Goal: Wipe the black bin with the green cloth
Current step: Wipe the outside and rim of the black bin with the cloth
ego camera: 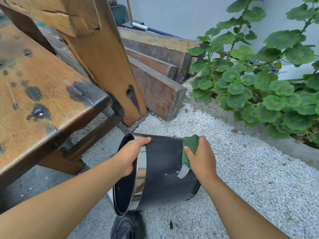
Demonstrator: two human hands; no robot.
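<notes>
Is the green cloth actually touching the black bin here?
Touching. The head view shows the right hand pressing the green cloth flat against the black bin side wall.

The ground [241, 169] is covered with white gravel. The black bin [164, 173] is seen lying on its side on the gravel, its open mouth turned to the left. A stack of wooden planks [155, 80] and a wooden table leg [110, 66] are also borne by the gravel, beside a leafy plant [259, 87].
</notes>
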